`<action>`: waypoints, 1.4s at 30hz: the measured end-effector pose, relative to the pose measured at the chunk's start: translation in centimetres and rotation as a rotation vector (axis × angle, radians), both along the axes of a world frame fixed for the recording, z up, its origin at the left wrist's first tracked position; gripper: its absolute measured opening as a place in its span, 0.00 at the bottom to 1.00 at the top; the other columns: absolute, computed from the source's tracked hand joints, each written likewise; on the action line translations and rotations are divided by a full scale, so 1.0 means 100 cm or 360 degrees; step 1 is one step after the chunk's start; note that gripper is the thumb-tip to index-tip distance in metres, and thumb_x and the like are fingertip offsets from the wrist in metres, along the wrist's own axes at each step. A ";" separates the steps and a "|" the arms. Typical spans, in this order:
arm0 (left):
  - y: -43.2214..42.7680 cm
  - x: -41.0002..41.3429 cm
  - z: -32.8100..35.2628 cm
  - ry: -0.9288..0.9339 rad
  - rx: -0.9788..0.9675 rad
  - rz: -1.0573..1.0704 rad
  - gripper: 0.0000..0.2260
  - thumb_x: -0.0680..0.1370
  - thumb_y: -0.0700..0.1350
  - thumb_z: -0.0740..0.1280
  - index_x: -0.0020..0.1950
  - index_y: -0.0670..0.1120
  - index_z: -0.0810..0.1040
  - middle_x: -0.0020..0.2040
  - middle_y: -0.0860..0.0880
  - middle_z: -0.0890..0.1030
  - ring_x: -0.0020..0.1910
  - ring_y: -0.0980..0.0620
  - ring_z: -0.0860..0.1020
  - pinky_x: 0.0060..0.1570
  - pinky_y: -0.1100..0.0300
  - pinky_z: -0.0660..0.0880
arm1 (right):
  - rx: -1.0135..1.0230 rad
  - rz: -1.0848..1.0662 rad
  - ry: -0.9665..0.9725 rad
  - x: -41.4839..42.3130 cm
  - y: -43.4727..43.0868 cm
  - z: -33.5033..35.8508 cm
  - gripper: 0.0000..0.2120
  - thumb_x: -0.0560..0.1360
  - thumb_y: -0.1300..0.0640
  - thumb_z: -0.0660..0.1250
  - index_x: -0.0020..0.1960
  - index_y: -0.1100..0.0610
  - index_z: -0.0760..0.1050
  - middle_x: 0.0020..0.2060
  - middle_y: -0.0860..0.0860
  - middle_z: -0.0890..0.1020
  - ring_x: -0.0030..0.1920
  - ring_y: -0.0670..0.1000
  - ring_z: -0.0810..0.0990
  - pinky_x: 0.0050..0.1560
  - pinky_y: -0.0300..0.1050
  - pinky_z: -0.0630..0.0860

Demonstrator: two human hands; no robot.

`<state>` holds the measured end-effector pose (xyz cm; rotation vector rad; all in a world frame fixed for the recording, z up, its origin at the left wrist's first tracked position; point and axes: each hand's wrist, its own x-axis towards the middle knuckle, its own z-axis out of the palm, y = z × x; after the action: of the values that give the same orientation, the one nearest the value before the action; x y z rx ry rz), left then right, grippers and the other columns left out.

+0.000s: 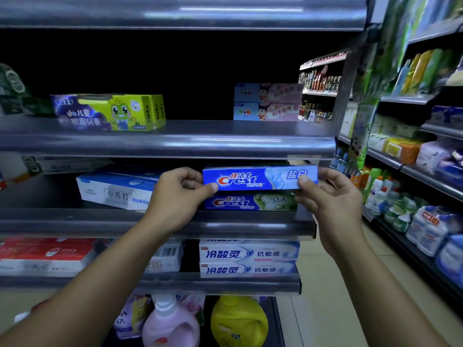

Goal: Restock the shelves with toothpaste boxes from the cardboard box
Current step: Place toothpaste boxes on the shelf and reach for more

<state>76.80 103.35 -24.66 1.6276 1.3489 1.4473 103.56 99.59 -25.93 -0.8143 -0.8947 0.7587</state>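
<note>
Dim, bluish cast; edges blurred, wide-angle warped.

I see a blue Crest box [259, 177] with red and white lettering and a pale icy swirl. Under it, the second Crest box [250, 202] fades from blue into green with white blossoms. The shelf lips [150, 144] are glossy grey. Lower down sit white-and-blue boxes [249, 254], a yellow jug [238, 319] and a pink jug [170, 326].
</note>
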 end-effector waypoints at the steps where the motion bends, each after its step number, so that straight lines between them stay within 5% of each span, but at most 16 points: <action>1: 0.006 0.001 0.000 0.0064 -0.0007 0.0041 0.09 0.71 0.47 0.81 0.43 0.48 0.82 0.35 0.51 0.84 0.33 0.55 0.80 0.40 0.53 0.77 | -0.0022 -0.0148 -0.0186 0.003 0.005 -0.001 0.10 0.73 0.62 0.77 0.52 0.54 0.80 0.42 0.53 0.88 0.38 0.48 0.85 0.35 0.42 0.81; 5: 0.019 0.004 -0.004 0.0468 -0.0060 0.0286 0.09 0.72 0.51 0.80 0.42 0.52 0.81 0.33 0.57 0.83 0.39 0.57 0.81 0.39 0.61 0.70 | -0.0260 -0.0730 -0.1177 0.006 0.018 -0.014 0.15 0.73 0.51 0.77 0.58 0.52 0.84 0.39 0.43 0.83 0.37 0.39 0.78 0.38 0.40 0.72; 11: 0.024 0.005 -0.005 0.0526 -0.0163 0.0355 0.09 0.73 0.51 0.79 0.40 0.50 0.82 0.37 0.54 0.84 0.43 0.54 0.82 0.39 0.63 0.70 | -0.0459 -0.0667 -0.1130 0.001 0.030 -0.017 0.19 0.72 0.51 0.79 0.60 0.56 0.83 0.37 0.40 0.80 0.40 0.38 0.79 0.38 0.32 0.70; 16: 0.031 0.008 -0.004 0.0547 -0.0189 0.0424 0.08 0.74 0.51 0.78 0.45 0.48 0.84 0.44 0.49 0.85 0.47 0.49 0.82 0.45 0.61 0.72 | -0.0540 -0.0699 -0.1152 -0.005 0.038 -0.012 0.17 0.72 0.49 0.78 0.55 0.58 0.84 0.39 0.45 0.81 0.44 0.49 0.81 0.45 0.40 0.71; 20: 0.037 0.011 -0.006 0.0567 -0.0173 0.0467 0.09 0.75 0.52 0.77 0.48 0.48 0.84 0.49 0.47 0.85 0.48 0.47 0.81 0.46 0.61 0.72 | -0.0565 -0.0723 -0.1217 -0.011 0.041 -0.008 0.09 0.73 0.51 0.78 0.43 0.54 0.81 0.31 0.42 0.76 0.42 0.55 0.81 0.44 0.47 0.75; 25: 0.036 0.012 -0.007 0.0614 -0.0162 0.0473 0.12 0.76 0.52 0.76 0.54 0.47 0.84 0.53 0.45 0.84 0.51 0.46 0.81 0.48 0.60 0.72 | -0.0602 -0.0742 -0.1384 -0.019 0.035 -0.002 0.12 0.77 0.50 0.73 0.53 0.58 0.82 0.36 0.52 0.78 0.47 0.61 0.80 0.44 0.49 0.76; 27: 0.022 0.007 -0.007 0.0678 -0.0017 0.0449 0.11 0.76 0.51 0.75 0.53 0.46 0.84 0.50 0.46 0.86 0.52 0.45 0.82 0.51 0.58 0.76 | -0.0520 -0.0887 -0.1589 -0.025 0.023 -0.002 0.12 0.78 0.50 0.71 0.53 0.59 0.80 0.38 0.56 0.79 0.44 0.62 0.79 0.40 0.48 0.71; 30: -0.016 -0.014 -0.017 0.0750 0.0319 0.0388 0.14 0.77 0.51 0.71 0.60 0.48 0.82 0.50 0.50 0.86 0.51 0.48 0.84 0.55 0.50 0.80 | -0.0081 -0.1114 -0.1659 -0.043 -0.003 -0.010 0.14 0.78 0.52 0.69 0.58 0.62 0.81 0.47 0.60 0.84 0.48 0.62 0.81 0.48 0.50 0.73; 35: -0.075 -0.090 -0.072 0.0885 0.0319 0.0346 0.12 0.74 0.55 0.70 0.55 0.54 0.83 0.37 0.62 0.81 0.40 0.58 0.83 0.47 0.52 0.81 | 0.0274 -0.0715 -0.1481 -0.099 -0.042 -0.066 0.10 0.78 0.50 0.69 0.50 0.56 0.84 0.39 0.50 0.84 0.40 0.51 0.83 0.47 0.51 0.80; 38: -0.096 -0.139 -0.126 0.0921 -0.0044 0.0427 0.09 0.72 0.55 0.72 0.50 0.54 0.83 0.34 0.63 0.79 0.38 0.56 0.82 0.46 0.53 0.80 | 0.0131 -0.0354 -0.1363 -0.143 -0.059 -0.116 0.05 0.76 0.50 0.71 0.47 0.51 0.84 0.35 0.38 0.81 0.37 0.44 0.80 0.44 0.45 0.79; 42: -0.114 -0.189 -0.202 0.1052 -0.0579 0.0478 0.06 0.72 0.52 0.75 0.41 0.57 0.78 0.34 0.60 0.81 0.41 0.52 0.82 0.41 0.57 0.75 | -0.0179 0.0137 -0.1373 -0.197 -0.067 -0.195 0.05 0.74 0.51 0.72 0.48 0.50 0.84 0.35 0.34 0.79 0.37 0.40 0.81 0.41 0.41 0.77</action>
<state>57.87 91.98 -44.82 1.7711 2.1515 0.7387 83.82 92.91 -45.47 -1.2396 -1.6702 0.5203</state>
